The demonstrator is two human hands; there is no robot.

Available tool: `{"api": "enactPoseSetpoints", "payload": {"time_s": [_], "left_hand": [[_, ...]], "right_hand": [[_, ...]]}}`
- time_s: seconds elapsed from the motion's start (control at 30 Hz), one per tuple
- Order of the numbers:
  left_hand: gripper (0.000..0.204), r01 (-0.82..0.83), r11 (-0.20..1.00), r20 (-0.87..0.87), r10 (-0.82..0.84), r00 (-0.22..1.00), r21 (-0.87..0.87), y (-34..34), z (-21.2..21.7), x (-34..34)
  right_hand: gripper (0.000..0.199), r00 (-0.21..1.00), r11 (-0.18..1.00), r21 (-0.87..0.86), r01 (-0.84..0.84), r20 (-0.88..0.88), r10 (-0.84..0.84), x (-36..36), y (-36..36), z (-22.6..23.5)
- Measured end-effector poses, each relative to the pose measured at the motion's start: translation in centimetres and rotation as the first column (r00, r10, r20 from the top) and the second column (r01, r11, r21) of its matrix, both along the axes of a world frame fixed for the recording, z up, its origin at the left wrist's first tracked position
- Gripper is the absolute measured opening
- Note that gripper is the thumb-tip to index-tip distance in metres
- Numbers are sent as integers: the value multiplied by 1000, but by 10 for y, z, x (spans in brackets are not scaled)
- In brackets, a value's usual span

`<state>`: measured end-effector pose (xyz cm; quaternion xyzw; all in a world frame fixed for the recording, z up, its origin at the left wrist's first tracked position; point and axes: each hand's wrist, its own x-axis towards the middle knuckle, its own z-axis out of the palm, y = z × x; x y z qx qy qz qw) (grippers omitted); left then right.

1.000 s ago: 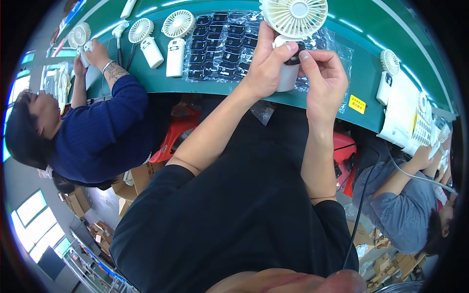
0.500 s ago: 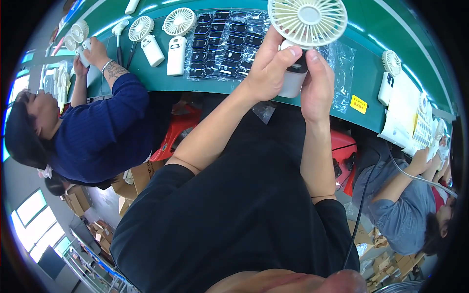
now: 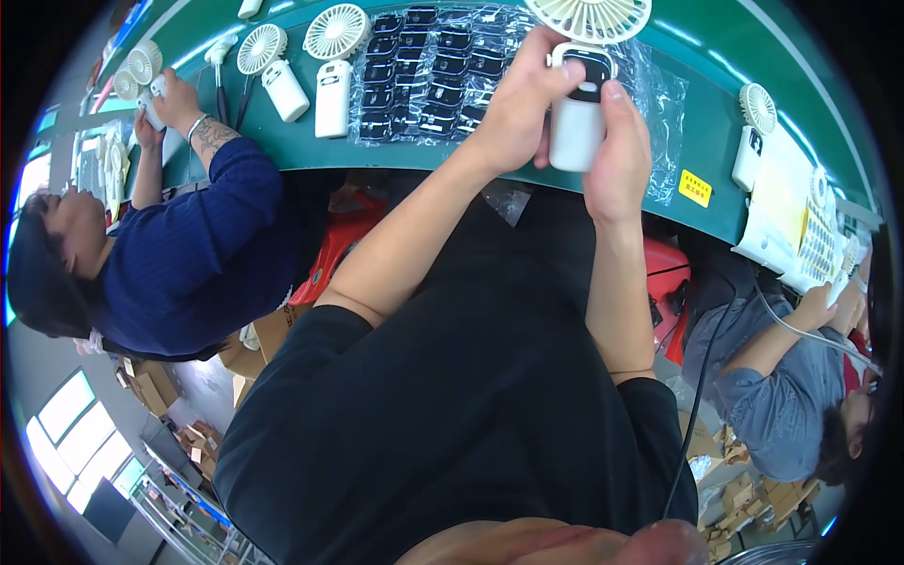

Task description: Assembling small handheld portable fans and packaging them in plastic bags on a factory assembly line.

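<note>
A white handheld fan (image 3: 576, 137) is held between my two hands above the front edge of the green table. Its round grille (image 3: 595, 15) points away from me and is cut off by the top of the view. A black panel (image 3: 589, 72) covers the upper part of its body. My left hand (image 3: 524, 104) grips the body from the left, thumb on the black panel. My right hand (image 3: 619, 160) closes round the right side, its thumb at the panel's lower edge. Behind them lies a clear plastic sheet holding rows of black panels (image 3: 443, 89).
Several white fans, among them one (image 3: 331, 99) left of the panels and one (image 3: 750, 155) at right, rest on the green table (image 3: 702, 122). A yellow label (image 3: 695, 188) is near its edge. Co-workers sit left (image 3: 188, 254) and right (image 3: 782, 377). A cable (image 3: 702, 377) hangs beside my right arm.
The fan has tilted and its grille has moved up and away, so the body and black panel show more fully. My right thumb has moved to the panel's lower edge.
</note>
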<state>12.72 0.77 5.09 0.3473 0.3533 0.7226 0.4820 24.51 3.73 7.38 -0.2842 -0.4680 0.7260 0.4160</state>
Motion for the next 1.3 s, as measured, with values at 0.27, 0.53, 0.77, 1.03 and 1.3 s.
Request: {"api": "enactPoseSetpoints", "payload": {"time_s": [0.27, 0.53, 0.77, 1.03, 1.3], "left_hand": [[50, 36, 999, -116, -31, 993, 41, -9, 20, 10], [45, 49, 998, 52, -50, 997, 34, -8, 2, 2], [26, 18, 1000, -229, -18, 973, -5, -3, 26, -2], [25, 19, 1000, -35, -19, 999, 15, -2, -9, -6], [25, 8, 998, 8, -7, 1000, -61, 2, 21, 3]], "right_hand": [[37, 991, 995, -6, -103, -90, 102, 12, 5, 10], [40, 991, 991, 7, -137, 12, 137, 13, 9, -4], [20, 993, 988, 94, -122, 4, 122, 18, 3, 0], [20, 956, 962, 263, -78, 293, -3, 10, -4, -10], [33, 992, 987, 158, -21, 129, 0, 14, 0, -11]]}}
